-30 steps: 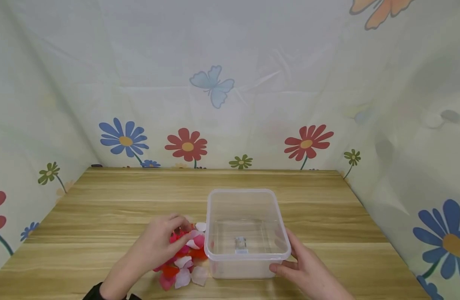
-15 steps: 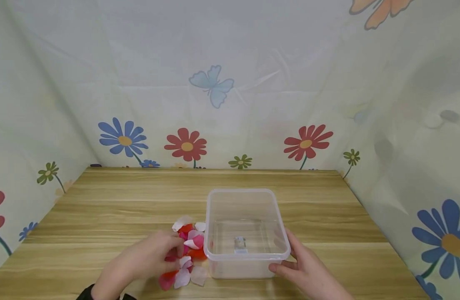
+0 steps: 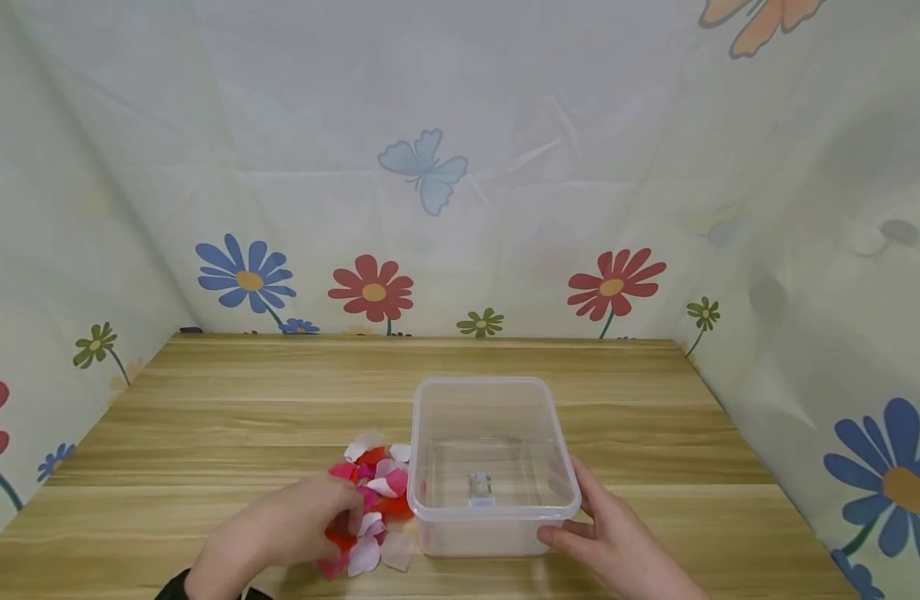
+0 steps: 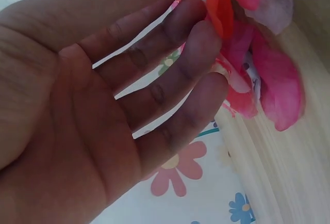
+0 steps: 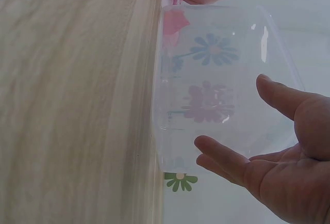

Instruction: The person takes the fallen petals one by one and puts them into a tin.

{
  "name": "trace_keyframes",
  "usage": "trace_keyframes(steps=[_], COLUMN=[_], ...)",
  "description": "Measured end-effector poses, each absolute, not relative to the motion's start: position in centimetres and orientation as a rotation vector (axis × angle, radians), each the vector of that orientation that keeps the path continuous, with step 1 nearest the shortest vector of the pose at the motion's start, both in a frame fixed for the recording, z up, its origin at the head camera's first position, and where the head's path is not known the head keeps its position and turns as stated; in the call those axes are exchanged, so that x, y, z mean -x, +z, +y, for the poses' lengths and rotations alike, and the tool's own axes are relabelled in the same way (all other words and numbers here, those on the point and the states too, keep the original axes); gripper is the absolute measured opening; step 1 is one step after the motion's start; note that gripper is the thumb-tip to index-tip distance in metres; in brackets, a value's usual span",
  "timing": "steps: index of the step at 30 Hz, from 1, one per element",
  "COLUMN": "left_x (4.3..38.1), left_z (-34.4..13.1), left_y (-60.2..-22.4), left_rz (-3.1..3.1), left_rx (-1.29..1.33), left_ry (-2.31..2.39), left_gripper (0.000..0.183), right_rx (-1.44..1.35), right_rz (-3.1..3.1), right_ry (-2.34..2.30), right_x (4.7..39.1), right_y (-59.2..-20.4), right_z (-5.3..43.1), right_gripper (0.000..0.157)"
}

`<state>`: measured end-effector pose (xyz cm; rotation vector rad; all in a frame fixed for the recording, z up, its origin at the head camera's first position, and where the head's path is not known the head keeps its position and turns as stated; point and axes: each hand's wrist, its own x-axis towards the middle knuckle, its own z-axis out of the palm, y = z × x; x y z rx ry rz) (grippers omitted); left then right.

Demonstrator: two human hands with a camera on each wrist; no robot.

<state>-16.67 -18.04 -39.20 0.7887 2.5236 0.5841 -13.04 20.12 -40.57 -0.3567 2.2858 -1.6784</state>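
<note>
A loose heap of cloth-like flower petals in red, pink and white lies on the table, left of a clear plastic box. My left hand is at the near left side of the heap. In the left wrist view its fingers are spread and slightly bent, tips against red and pink petals. Nothing shows in the palm. My right hand touches the box's near right corner, thumb at the front wall and fingers along the right side. Its fingers look nearly straight in the right wrist view.
The box stands uncovered, with a small pale label-like patch at its bottom. Wood-grain table surface extends behind and to both sides. A white curtain printed with flowers and butterflies encloses the back and sides.
My left hand has drawn back toward the near left of the heap, uncovering white and red petals at the far side. The box and my right hand have stayed still.
</note>
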Motion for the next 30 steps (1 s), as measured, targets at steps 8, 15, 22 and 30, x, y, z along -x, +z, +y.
trace_keyframes(steps=[8, 15, 22, 30], left_x=[17.0, 17.2, 17.2, 17.2], left_z=[-18.2, -18.3, -18.4, -18.5], left_y=[-39.9, -40.2, -40.4, -40.5], left_rz=[2.554, 2.544, 2.555, 2.568], left_rx=[-0.823, -0.827, -0.842, -0.828], left_ry=[0.567, 0.58, 0.56, 0.579], left_gripper=[0.026, 0.026, 0.029, 0.031], right_rx=[0.386, 0.37, 0.361, 0.369], right_rz=[2.286, 2.287, 2.295, 2.291], right_ry=[-1.691, -1.685, -1.679, -1.681], right_x=[13.0, 13.0, 13.1, 13.1], right_y=[-40.6, -40.5, -40.6, -40.6], right_z=[20.1, 20.1, 20.1, 20.1], right_gripper=[0.093, 0.093, 0.092, 0.093])
